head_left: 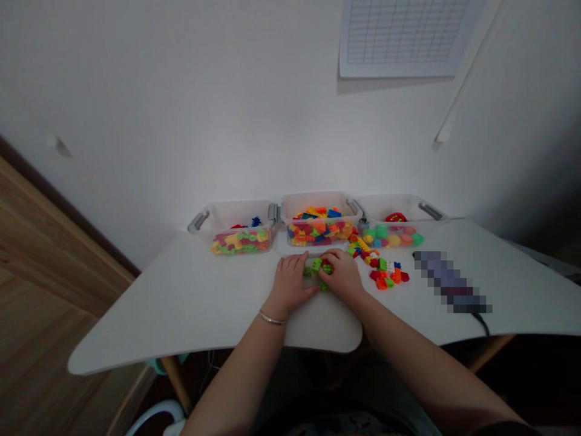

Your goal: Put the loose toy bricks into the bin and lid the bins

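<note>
My left hand point(290, 283), with a silver bangle at its wrist, rests on the white table with its fingers stretched out and its thumb toward the right. Several green building bricks point(316, 265) lie between my two hands, close to the left fingertips. My right hand point(345, 277) curls its fingers and thumb round a green brick point(326, 267) in this small group. Its fingers partly cover the bricks, so their exact joins are hidden. A loose pile of coloured bricks point(385, 275) spreads to the right of my right hand.
Three clear plastic boxes line the wall: a left box point(236, 212) with colourful pieces, a middle box point(290, 209) full of bricks, and a right box point(385, 206) with coloured balls. A blurred-out device point(449, 284) with a black cable lies on the right of the white table point(181, 309).
</note>
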The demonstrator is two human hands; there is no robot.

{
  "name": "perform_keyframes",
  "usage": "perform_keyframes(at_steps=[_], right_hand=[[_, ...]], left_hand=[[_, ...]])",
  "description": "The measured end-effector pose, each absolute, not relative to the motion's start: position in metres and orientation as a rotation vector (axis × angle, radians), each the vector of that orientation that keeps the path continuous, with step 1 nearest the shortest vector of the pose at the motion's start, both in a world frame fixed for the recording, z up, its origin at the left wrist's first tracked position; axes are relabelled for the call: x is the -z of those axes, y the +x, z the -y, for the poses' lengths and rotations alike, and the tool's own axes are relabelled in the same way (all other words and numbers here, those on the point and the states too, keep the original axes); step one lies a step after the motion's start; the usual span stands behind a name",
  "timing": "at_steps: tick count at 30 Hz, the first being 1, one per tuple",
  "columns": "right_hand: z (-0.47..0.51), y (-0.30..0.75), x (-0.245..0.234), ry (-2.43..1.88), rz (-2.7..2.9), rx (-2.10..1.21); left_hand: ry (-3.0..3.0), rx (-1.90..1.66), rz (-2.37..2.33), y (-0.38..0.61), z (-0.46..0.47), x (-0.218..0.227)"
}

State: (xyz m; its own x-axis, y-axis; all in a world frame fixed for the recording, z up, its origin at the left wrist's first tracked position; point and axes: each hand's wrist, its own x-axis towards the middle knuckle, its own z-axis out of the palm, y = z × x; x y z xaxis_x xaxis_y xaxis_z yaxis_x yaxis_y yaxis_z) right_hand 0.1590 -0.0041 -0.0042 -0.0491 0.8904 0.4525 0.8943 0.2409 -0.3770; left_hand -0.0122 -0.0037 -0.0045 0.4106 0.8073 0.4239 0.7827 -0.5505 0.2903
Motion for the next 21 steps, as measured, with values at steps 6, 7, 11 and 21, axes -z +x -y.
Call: perform_keyframes(at_steps=[6, 7, 11, 21], right_hand=[[0.001, 0.128, 0.002, -1.579, 1.986, -0.021], [0.000, 0.124, 0.004, -1.576, 1.980, -0.029], [-0.007, 0.117, 0.009, -1.492, 1.977, -0.090], [-0.008, 0.181, 0.000, -1.761, 1.816, 0.296]], left_hand=[[2.516, -0.821, -1.589, -0.015, 0.002, 0.010], [2.500, -0.826, -1.599, -0.016, 0.002, 0.010], [2.429, -0.812, -1.670, -0.018, 0.003, 0.010], [2.479, -0.798, -1.569, -0.023, 0.002, 0.005]])
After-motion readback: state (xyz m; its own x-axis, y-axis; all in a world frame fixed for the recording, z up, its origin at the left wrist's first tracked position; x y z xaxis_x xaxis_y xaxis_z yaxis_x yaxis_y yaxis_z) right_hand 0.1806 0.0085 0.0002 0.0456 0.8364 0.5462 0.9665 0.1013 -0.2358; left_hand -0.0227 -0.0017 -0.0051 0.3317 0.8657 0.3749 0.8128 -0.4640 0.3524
